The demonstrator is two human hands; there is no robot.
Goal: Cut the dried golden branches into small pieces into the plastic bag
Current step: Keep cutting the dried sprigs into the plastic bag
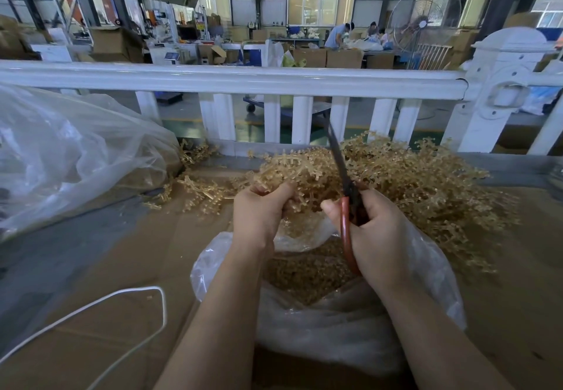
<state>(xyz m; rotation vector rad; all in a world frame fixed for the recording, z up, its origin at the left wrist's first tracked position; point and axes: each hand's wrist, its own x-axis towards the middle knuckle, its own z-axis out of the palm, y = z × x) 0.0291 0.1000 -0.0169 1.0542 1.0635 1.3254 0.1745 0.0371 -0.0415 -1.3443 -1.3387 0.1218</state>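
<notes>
Nearest, the open bag [426, 267] sits on the cardboard-covered bench [128, 267] between the forearms, its mouth rolled back and already part-filled with cut pieces [304, 277]. Its rim is soft and slack; if it slumps inward, pieces would likely land on the bench instead.

Above the mouth, the left hand [259, 212] has its fingers [285, 190] curled round a clump of branches [411, 182], and the right hand [374, 231] wraps its fingers round the red handles of the scissors [344, 176]. The blades look closed or nearly so and point up and away. The main risk, I judge, is the closeness of the two hands: the left fingers sit just beside the blades, and a snip taken blind in the tangle could nick them. The springy, interlocked stems may also drag neighbours off the heap or flick bits past the bag.

A white cord [122, 301] loops on the bench to the left, near the left forearm, and could snag.

Further out, the heap spreads right; a large clear sack [76, 151] crowds the left. The white railing [243, 81] closes off the far edge, so free room is mostly overhead and toward the body.
</notes>
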